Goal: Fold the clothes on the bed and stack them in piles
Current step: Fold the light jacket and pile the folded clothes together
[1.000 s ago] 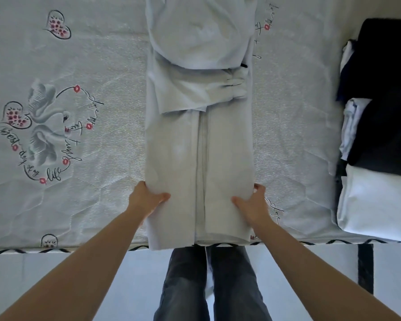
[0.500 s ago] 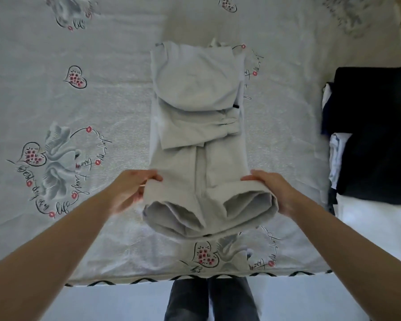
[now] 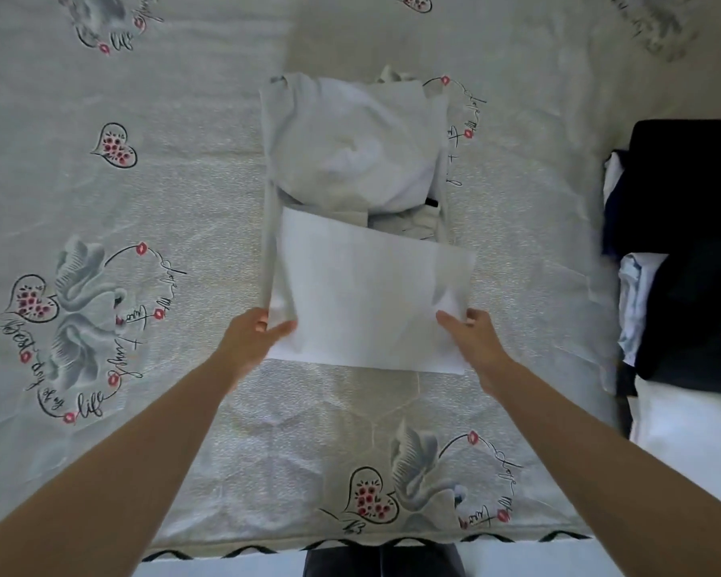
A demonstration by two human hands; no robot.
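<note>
A pale grey hooded garment [image 3: 363, 264] lies lengthwise in the middle of the bed [image 3: 184, 193]. Its lower part is lifted and turned over towards the hood [image 3: 359, 147], which lies folded flat at the far end. My left hand [image 3: 252, 337] grips the left corner of the raised flap, thumb on top. At the right corner my right hand [image 3: 471, 339] pinches the flap the same way. A pile of folded clothes [image 3: 691, 251] sits at the bed's right side, dark items over white ones.
The bedspread carries swan and heart prints, one print [image 3: 417, 485] just in front of the garment. The bed's near edge [image 3: 350, 545] runs along the bottom, with my dark trousers [image 3: 384, 562] below it. A white folded item [image 3: 691, 447] lies at the pile's near end.
Both hands have lifted the garment's near end off the bed edge and carried it forward, doubling it over towards the hood. The view has tilted further onto the bed.
</note>
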